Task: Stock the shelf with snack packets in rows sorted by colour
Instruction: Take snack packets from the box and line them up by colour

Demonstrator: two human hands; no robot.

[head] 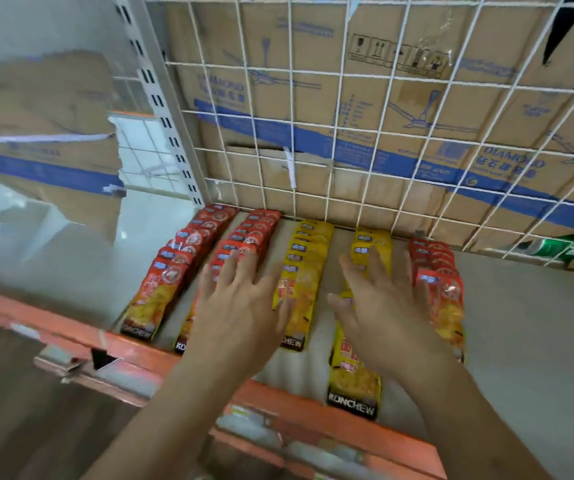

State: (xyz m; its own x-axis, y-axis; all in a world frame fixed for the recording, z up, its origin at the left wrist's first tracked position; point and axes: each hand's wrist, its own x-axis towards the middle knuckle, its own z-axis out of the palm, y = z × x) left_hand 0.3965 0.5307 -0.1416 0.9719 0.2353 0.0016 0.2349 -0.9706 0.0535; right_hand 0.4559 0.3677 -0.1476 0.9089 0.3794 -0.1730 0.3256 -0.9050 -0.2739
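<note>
Five rows of snack packets lie on the pale shelf (520, 306), running from the wire back to the front edge. From the left come a red row (171, 268), a second red row (251, 233), a yellow row (304, 265), a second yellow row (370, 247) and a red row (439, 282). My left hand (240, 306) lies flat with spread fingers over the second red row, its fingertips on the packets. My right hand (382, 303) is spread flat over the second yellow row, between the first yellow row and the right red row. Neither hand grips a packet.
A white wire grid (347, 133) backs the shelf, with cardboard boxes (313, 81) behind it. The shelf has an orange front rail (129, 351). A slotted upright post (161, 109) stands at the left. A green object (552, 249) lies behind the grid at the right.
</note>
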